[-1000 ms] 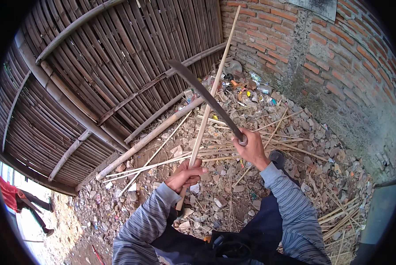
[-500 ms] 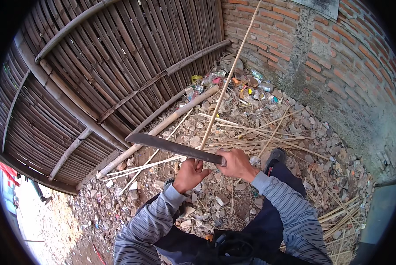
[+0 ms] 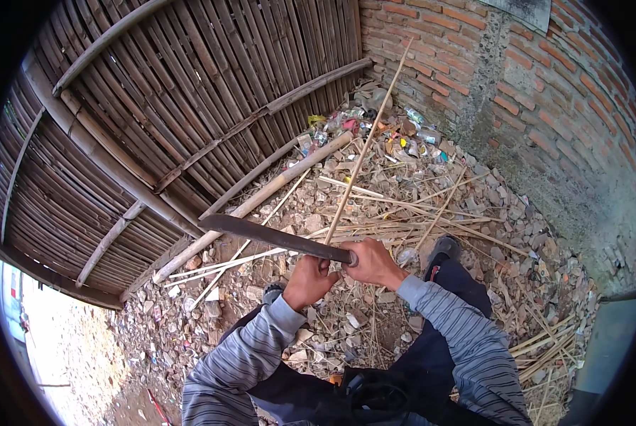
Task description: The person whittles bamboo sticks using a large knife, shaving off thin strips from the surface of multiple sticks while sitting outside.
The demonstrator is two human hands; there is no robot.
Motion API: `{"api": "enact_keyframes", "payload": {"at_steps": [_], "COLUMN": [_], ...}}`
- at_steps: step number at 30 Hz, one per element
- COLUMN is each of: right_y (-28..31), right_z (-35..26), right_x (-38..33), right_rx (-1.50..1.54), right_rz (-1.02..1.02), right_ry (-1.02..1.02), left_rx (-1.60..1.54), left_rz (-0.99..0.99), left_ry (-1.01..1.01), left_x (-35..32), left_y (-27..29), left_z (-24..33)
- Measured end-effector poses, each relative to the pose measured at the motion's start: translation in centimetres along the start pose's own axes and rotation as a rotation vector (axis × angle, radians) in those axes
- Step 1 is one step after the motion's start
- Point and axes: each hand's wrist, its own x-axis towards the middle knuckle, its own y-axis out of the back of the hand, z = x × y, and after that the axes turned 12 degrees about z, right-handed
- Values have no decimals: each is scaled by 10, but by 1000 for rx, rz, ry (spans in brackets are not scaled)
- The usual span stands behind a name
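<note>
A dark, broad-bladed machete (image 3: 275,237) lies across the middle of the view, its tip toward the left wall. My right hand (image 3: 372,263) is closed round its handle, which the fingers mostly hide. Just left of it, my left hand (image 3: 309,281) grips the near end of a long, pale bamboo strip (image 3: 364,153) below the blade. That strip slants away from me, its far end in front of the brick wall. The blade crosses over the strip close to my left fingers; whether they touch there I cannot tell.
More split bamboo strips (image 3: 431,213) lie on the rubble ahead, and another bundle (image 3: 545,348) lies at the right. A thick bamboo pole (image 3: 261,202) rests along the slatted bamboo wall (image 3: 226,78). Litter (image 3: 403,135) fills the corner by the brick wall (image 3: 517,92). My shoe (image 3: 444,252) stands on rubble.
The bamboo strip has been drawn toward me, so its far end now shows lower in the view. Both hands and the machete have barely shifted.
</note>
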Motion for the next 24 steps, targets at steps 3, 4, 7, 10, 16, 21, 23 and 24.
{"api": "enact_keyframes", "payload": {"at_steps": [3,4,7,10,16,21,23,24], "right_y": [1,2,10,12,13,17,23,26], "right_z": [13,18,35,37,16,27,38,42], "right_x": [7,11,19,22,11,13,18,19], "right_rx": [46,49,-21,-19,-19,-169,-149,-128], "right_rz": [47,85,143,208,198,128,137,145], "right_ry": [-81,-107,-142,-201,-100,146,107,72], "left_rx": [13,41,73,80,-8,61,49,72], "left_rz": [24,27,32,19,54,98,120,126], "left_ry": [10,35,30,54,62,-117,-175,-162], "left_x": [4,4,2,-3,-5,-9,-9,-8], "left_y": [6,11,17,17,13,8,7,8], "left_z": [5,7,13,14,11,15,14,14]}}
